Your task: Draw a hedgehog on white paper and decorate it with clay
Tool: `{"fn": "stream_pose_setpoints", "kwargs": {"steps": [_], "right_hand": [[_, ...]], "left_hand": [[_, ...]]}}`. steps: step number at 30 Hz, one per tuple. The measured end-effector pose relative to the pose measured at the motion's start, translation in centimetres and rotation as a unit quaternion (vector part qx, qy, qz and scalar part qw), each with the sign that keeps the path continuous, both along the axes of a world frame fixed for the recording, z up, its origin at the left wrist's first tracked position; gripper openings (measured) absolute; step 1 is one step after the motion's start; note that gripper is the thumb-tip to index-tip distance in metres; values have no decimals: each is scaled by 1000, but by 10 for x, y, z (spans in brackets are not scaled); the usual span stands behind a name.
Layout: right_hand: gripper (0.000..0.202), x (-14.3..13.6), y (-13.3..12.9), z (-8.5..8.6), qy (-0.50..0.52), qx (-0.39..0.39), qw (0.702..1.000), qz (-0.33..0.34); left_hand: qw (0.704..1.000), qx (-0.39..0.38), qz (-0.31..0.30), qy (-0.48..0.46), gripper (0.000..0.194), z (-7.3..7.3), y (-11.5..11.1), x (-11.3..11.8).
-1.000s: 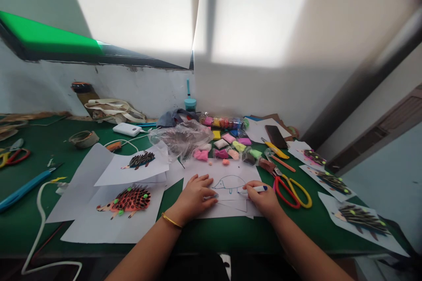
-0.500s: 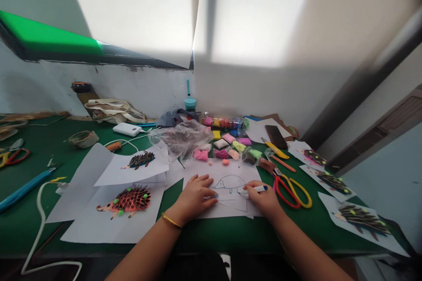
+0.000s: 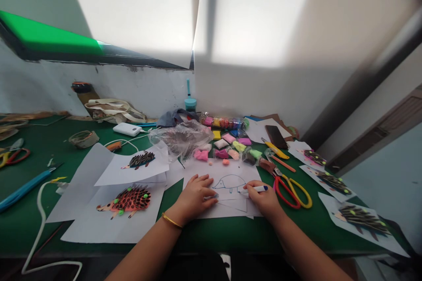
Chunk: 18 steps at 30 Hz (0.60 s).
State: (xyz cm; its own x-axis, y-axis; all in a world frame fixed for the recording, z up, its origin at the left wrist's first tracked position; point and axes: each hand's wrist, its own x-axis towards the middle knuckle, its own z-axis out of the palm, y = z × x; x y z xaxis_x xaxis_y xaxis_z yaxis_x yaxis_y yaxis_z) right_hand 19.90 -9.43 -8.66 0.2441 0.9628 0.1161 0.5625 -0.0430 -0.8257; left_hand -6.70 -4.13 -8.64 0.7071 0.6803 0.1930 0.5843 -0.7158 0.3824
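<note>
A white sheet [image 3: 204,210] on the green table bears a blue outline of a hedgehog [image 3: 230,181] with short legs. My right hand [image 3: 262,197] grips a white marker [image 3: 257,190] with a dark blue end, its tip at the lower right of the outline. Flat on the sheet's left part rests my left hand [image 3: 196,195], fingers spread, beside the hedgehog's nose; a small blue-marked piece shows near its fingertips. Small clay bits [image 3: 225,162] lie at the top of the sheet.
Clay packets [image 3: 220,143] and a crumpled plastic bag [image 3: 181,136] lie behind the sheet. Red-and-yellow scissors [image 3: 292,191] sit right of my right hand. Finished hedgehog pictures [image 3: 132,202] lie left and right. A phone [image 3: 276,136] is at the back right.
</note>
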Motion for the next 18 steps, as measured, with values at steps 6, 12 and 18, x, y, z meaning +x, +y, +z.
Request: {"fn": "stream_pose_setpoints", "kwargs": {"steps": [6, 12, 18], "right_hand": [[28, 1, 0, -1, 8, 1, 1000, 4], [27, 0, 0, -3, 7, 10, 1000, -1], [29, 1, -1, 0, 9, 10, 1000, 4]], "left_hand": [[1000, -5, 3, 7, 19, 2, 0, 1], [1000, -1, 3, 3, 19, 0, 0, 1], [1000, -4, 8, 1, 19, -1, 0, 1]]}}
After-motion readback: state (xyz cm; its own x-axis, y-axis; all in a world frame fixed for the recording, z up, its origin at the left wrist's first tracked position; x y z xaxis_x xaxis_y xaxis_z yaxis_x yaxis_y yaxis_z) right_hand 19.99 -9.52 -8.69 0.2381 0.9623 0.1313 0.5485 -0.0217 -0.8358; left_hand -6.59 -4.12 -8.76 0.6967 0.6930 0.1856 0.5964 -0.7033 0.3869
